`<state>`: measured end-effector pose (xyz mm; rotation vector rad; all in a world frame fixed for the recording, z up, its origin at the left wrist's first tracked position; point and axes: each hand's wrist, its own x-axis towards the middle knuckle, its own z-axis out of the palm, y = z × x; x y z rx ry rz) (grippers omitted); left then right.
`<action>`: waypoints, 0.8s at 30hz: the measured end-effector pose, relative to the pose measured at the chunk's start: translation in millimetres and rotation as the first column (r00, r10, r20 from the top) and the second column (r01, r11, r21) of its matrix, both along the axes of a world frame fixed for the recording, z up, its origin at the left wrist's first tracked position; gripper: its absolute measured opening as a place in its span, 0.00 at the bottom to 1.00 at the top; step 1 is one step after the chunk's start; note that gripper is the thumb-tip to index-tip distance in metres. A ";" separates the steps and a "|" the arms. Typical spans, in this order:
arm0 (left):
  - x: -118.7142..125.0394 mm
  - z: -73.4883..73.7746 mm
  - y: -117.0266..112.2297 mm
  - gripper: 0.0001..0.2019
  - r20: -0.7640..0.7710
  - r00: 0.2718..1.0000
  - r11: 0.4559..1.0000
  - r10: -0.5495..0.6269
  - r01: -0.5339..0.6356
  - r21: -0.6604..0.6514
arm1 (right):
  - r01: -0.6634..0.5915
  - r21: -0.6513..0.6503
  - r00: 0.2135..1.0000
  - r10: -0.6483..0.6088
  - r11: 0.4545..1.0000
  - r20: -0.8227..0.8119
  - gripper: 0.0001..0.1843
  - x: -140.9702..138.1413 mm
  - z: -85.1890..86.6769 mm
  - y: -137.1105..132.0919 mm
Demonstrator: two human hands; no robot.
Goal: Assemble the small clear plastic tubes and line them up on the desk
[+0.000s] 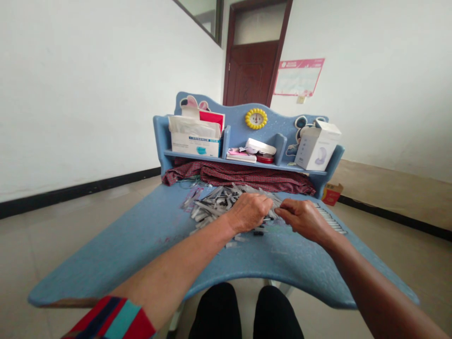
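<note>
Nearest the person, a few loose pieces (232,244) lie on the blue desk (148,245) on the near side of the left hand (250,211), with a small black piece (258,233) just below its fingers. The left hand is curled with its fingers drawn together; their tips are hidden, so I cannot tell what it pinches. The right hand (300,217), close beside it but apart, has thumb and forefinger drawn together; whether anything is between them I cannot tell. The pile of slim plastic pieces (212,207) spreads left of and beyond the left hand, the nearer of the two, its pieces pointing many ways. Right of the right hand, the row of thin pieces (332,220) slants outward and toward the person, each piece lying crosswise; that hand is the nearer. Beyond both hands are a checked cloth (240,175), then a shelf (208,157) with boxes.
</note>
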<state>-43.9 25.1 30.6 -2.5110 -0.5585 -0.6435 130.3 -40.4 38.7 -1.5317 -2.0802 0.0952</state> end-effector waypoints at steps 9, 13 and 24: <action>0.5 1.1 -1.8 0.04 0.005 1.000 1.000 0.022 -0.023 0.013 | -0.025 -0.077 0.996 0.018 0.997 -0.088 0.18 1.2 -2.0 2.9; 0.3 0.7 -2.0 0.04 0.013 1.000 1.000 0.003 -0.003 0.029 | -0.032 -0.146 0.984 0.005 0.989 -0.179 0.19 0.6 -0.3 0.6; 0.8 0.2 -2.5 0.04 0.022 1.000 0.997 -0.004 0.003 0.078 | -0.053 -0.198 0.966 0.000 0.979 -0.258 0.22 -1.7 3.6 -2.9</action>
